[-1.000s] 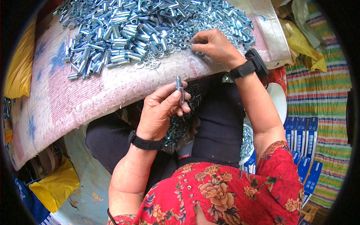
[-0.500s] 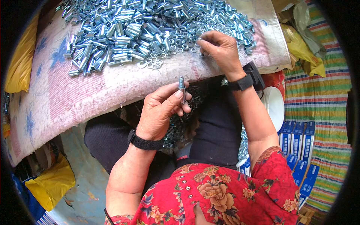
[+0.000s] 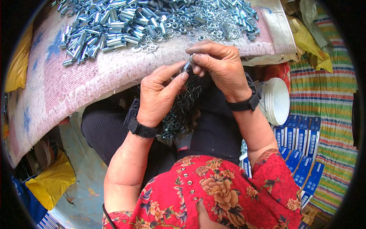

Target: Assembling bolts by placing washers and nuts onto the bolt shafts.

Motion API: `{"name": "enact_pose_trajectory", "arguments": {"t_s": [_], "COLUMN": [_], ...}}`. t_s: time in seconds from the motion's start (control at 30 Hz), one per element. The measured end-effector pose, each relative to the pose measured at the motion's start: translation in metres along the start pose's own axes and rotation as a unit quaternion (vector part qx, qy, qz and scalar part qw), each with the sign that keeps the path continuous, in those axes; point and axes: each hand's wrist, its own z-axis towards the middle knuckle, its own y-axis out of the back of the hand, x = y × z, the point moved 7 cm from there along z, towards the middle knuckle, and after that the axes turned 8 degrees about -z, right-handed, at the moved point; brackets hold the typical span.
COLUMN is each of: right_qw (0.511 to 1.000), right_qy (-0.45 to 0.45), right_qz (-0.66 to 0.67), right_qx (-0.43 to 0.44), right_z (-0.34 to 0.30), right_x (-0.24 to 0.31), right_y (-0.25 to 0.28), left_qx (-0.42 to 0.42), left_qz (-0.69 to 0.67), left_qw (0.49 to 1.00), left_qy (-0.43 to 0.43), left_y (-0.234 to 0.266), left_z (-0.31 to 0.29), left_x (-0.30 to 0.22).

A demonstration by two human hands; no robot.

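Over my lap, just off the cloth's front edge, my two hands meet. My left hand point(image 3: 156, 93) is closed, pinching a shiny metal bolt point(image 3: 186, 67) between thumb and fingers; its lower part is hidden by them. At the bolt's upper end, my right hand point(image 3: 223, 68) pinches a washer point(image 3: 191, 59) between thumb and forefinger. Whether the washer sits around the bolt or only touches it, I cannot tell. Beyond the hands lies a heap of metal sleeves point(image 3: 126, 28), with many small washers point(image 3: 225, 28) at its right side.
A pinkish patterned cloth point(image 3: 87, 80) covers the work surface. Dark bolts point(image 3: 177, 114) are heaped between my legs. At the right stand a white bucket point(image 3: 281, 101) and blue-and-white boxes point(image 3: 301, 131) on a striped sheet point(image 3: 331, 114). A yellow bag point(image 3: 53, 183) lies lower left.
My right hand has come back from the washers toward me and met the left hand, bringing a washer to the bolt. My left hand has moved slightly up and tilted the bolt.
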Motion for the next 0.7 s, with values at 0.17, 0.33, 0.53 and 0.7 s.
{"name": "enact_pose_trajectory", "arguments": {"t_s": [0.17,0.33,0.53,0.7], "right_qw": [0.994,0.992,0.957,0.846], "right_qy": [-0.060,0.061,0.140,0.202], "right_qz": [0.084,-0.054,-0.235,-0.481], "right_qx": [-0.022,-0.095,-0.097,-0.108], "right_z": [-0.009,-0.024,-0.033,0.013], "right_x": [-0.006,0.000,0.008,0.018], "right_y": [-0.003,-0.003,-0.009,0.029], "left_qx": [0.010,0.020,0.016,-0.024], "left_qz": [0.145,0.087,0.022,-0.002], "left_qw": [0.975,0.986,0.998,0.998], "left_qy": [-0.170,-0.144,-0.065,-0.052], "left_y": [-0.004,-0.009,-0.008,0.002], "left_z": [0.000,-0.005,-0.007,-0.005], "left_x": [-0.018,-0.012,-0.004,-0.006]}}
